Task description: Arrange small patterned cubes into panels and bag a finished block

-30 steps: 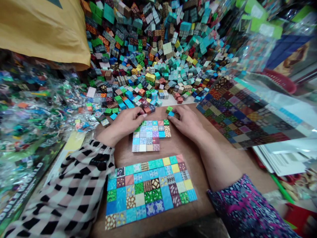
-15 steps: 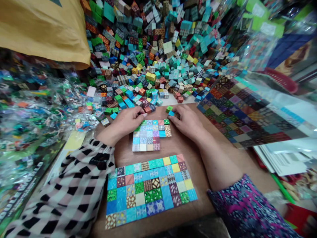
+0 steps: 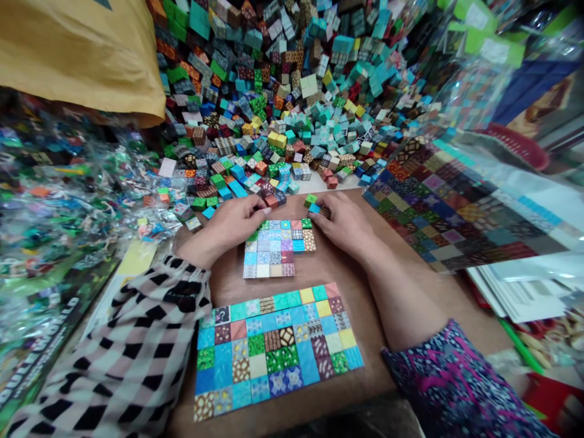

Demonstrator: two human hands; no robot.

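Note:
My left hand rests at the upper left corner of a small flat group of patterned cubes. Its fingers are curled and thumb and forefinger come together; whatever they hold is hidden. Right at those fingertips lie reddish-brown cubes. On the other side of the group, my right hand has its fingers closed around a blue cube and a brown one partly covered by the fingers. A green cube stands just beyond them. Nearer to me lies a larger flat layer of patterned cubes, touched by neither hand.
A big heap of loose cubes fills the back of the brown board. Bagged small pieces crowd the left, below a yellow bag. At right are a plastic-wrapped cube pattern sheet and white cards.

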